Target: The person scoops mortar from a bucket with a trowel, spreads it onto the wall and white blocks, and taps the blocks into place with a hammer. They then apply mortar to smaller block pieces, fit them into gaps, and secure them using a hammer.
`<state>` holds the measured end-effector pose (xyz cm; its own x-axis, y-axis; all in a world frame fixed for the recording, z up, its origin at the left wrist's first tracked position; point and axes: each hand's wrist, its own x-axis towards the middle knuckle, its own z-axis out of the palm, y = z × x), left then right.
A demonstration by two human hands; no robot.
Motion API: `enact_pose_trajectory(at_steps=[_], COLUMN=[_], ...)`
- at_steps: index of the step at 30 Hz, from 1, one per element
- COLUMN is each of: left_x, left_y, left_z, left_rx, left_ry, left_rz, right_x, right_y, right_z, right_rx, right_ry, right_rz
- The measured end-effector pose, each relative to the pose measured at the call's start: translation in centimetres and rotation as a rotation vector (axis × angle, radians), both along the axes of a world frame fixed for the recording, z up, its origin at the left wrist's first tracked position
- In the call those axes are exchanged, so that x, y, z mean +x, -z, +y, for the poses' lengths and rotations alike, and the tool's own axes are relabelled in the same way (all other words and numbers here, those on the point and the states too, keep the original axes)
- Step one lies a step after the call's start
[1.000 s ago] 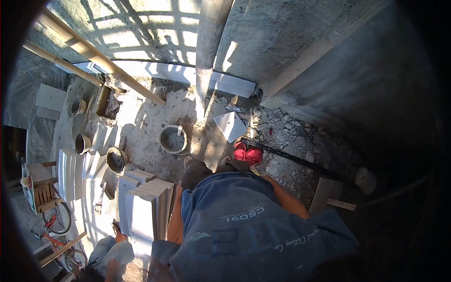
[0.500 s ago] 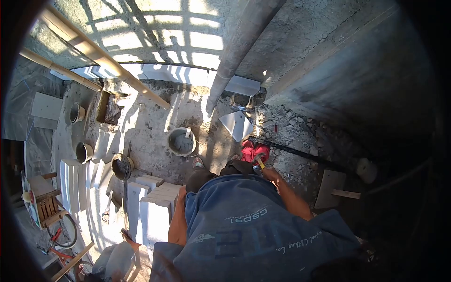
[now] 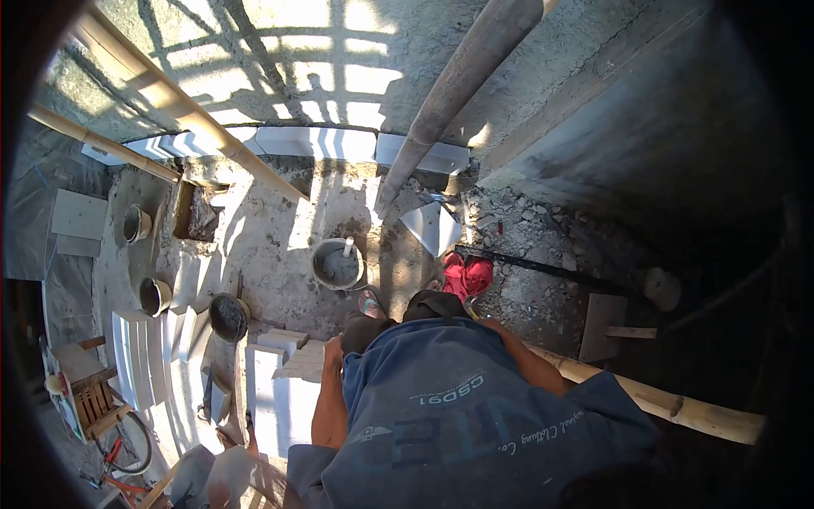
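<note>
My left hand (image 3: 333, 349) hangs beside my left thigh, next to the stacked white blocks (image 3: 297, 405); its fingers are too small and dark to make out. Mostly hidden by my shirt, my right hand (image 3: 485, 323) is low at my right thigh, closed on a hammer whose yellow handle (image 3: 471, 312) partly shows. Just beyond it a red cloth bag (image 3: 468, 276) lies on the floor. In front of my feet stands a bucket of grey mortar (image 3: 338, 265) with a pale handle sticking up.
Bamboo poles (image 3: 462, 85) slant across the front, and another (image 3: 661, 399) lies at right. White blocks (image 3: 318, 143) line the wall base. Rubble (image 3: 530, 233), a black bar (image 3: 534, 266) and a float (image 3: 602, 327) are at right. Buckets (image 3: 229, 317) stand left; a co-worker's clothing (image 3: 242, 475) shows lower left.
My view has shifted slightly. My right hand and the hammer have drawn back toward my body and are more hidden. A bamboo pole now shows at lower right.
</note>
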<state>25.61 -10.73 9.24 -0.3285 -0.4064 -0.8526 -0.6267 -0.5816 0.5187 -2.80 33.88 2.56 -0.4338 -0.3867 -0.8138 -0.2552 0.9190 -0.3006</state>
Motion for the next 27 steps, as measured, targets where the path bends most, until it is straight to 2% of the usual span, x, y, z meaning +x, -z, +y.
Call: enact_pose_trajectory(at_steps=[3, 7, 9, 11, 13, 14, 16, 17, 18, 21, 23, 24, 27], left_x=[-0.4, -1.2, -0.5, 0.0, 0.5, 1.3, 2.5, 2.7, 3.0, 3.2, 1.9, 1.9, 2.1], left_y=[-1.1, -2.8, -0.3, 0.2, 0.5, 2.2, 5.6, 5.8, 5.9, 6.0, 1.4, 0.5, 1.2], left_z=[-0.9, -2.3, -3.0, -3.3, -3.2, -3.2, -3.1, -3.1, -3.2, -2.7, -2.4, -2.5, -2.5], left_rx=[-0.146, -0.292, -0.253, -0.211, -0.306, -0.420, -0.487, -0.549, -0.431, -0.391, -0.322, -0.289, -0.223], left_ry=[0.061, 0.117, 0.068, 0.020, 0.089, 0.211, 0.241, 0.279, 0.242, 0.160, 0.101, 0.073, 0.012], left_rz=[-0.057, -0.072, -0.036, 0.001, 0.002, 0.028, 0.049, 0.069, 0.023, 0.045, -0.020, -0.050, -0.071], right_x=[0.0, -0.3, -0.6, -0.8, -1.1, -1.1, -1.3, -1.4, -1.4, -1.7, -1.7, -1.7, -1.8], right_y=[-4.7, -5.9, -6.0, -5.9, -5.8, -5.9, -5.9, -5.9, -5.8, -5.7, -5.5, -5.5, -5.7], right_z=[-2.9, -4.7, -5.5, -6.2, -6.9, -7.1, -7.7, -7.8, -8.0, -8.4, -8.5, -8.5, -8.7], right_rx=[-0.035, -0.063, -0.074, -0.087, -0.095, -0.099, -0.109, -0.111, -0.114, -0.127, -0.129, -0.132, -0.142], right_ry=[-0.090, -0.170, -0.198, -0.224, -0.253, -0.265, -0.285, -0.297, -0.311, -0.337, -0.357, -0.363, -0.381], right_rz=[0.012, 0.037, 0.042, 0.053, 0.060, 0.063, 0.068, 0.073, 0.079, 0.085, 0.093, 0.094, 0.098])
